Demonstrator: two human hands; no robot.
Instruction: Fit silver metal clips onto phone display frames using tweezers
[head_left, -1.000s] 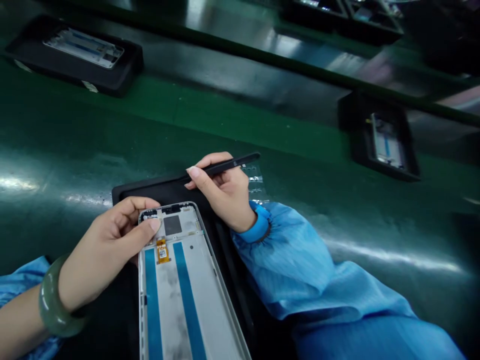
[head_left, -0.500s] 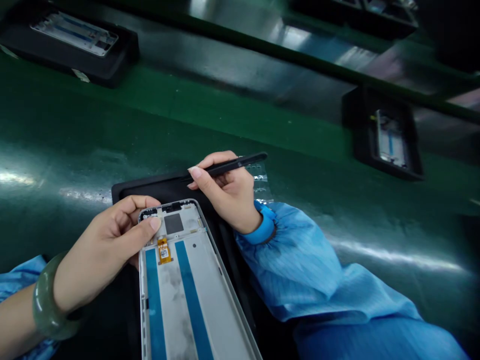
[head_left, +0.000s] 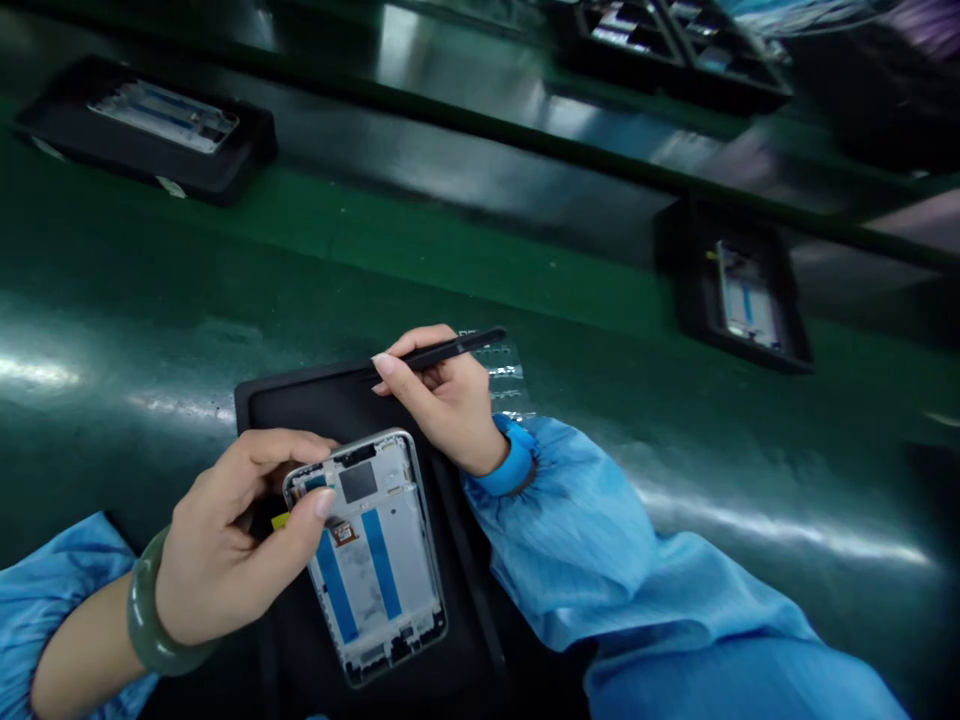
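Note:
My left hand (head_left: 240,530) pinches the upper left corner of a silver phone frame (head_left: 411,560), thumb on its inner face. Two blue strips run along the frame, and a small orange flex connector (head_left: 344,533) lies near the left one. The frame is tilted above a black tray (head_left: 300,395). Between the thumb and fingers of my right hand (head_left: 454,405) is a slim black tool (head_left: 469,343), probably tweezers; its tip is hard to make out against the tray. The right hand is above the tray's far edge, apart from the frame.
Another phone frame lies on a black block (head_left: 247,150) at the far left. A black tray (head_left: 690,270) at the right holds one more. A clear plastic sheet (head_left: 511,375) lies behind my right wrist. A black compartment box (head_left: 720,85) stands at the back.
The phone frame has tipped and moved away from me, so its lower end now shows. The left hand has moved slightly right with it. The right hand keeps its grip on the black tool.

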